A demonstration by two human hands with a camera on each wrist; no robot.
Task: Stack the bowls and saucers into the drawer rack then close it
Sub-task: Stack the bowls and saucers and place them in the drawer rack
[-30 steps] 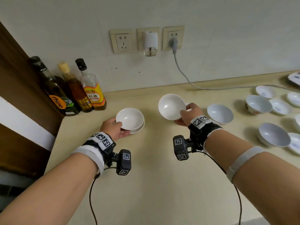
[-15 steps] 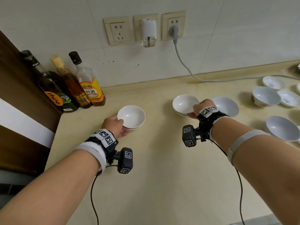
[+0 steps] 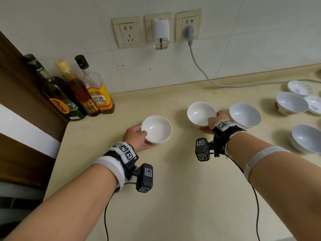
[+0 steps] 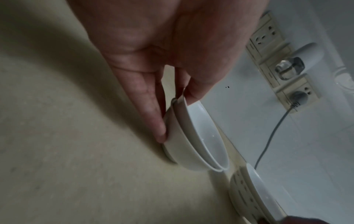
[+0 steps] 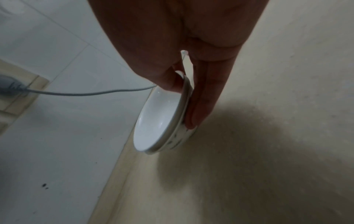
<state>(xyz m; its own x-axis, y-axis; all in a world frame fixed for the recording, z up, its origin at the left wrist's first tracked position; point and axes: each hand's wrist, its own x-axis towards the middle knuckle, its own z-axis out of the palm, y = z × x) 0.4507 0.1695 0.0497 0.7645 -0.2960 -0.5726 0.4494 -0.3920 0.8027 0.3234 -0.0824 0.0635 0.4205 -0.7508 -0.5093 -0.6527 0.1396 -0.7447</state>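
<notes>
While I hold them over the counter (image 3: 173, 197): left hand (image 3: 134, 138) pinches two nested bowls (image 3: 156, 129) at the near rim; right hand (image 3: 214, 120) pinches a second nested pair (image 3: 199, 113). Glazed ware, I judge rigid, slippery, chip-prone; grip rim, thumb inside.

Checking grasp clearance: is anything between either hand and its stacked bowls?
No. The left hand already grips its two-bowl stack, and the right hand grips its stack. The drawer rack is out of view.

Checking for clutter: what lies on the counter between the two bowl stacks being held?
Nothing: the head view shows bare counter between the left stack and the right stack.
</notes>
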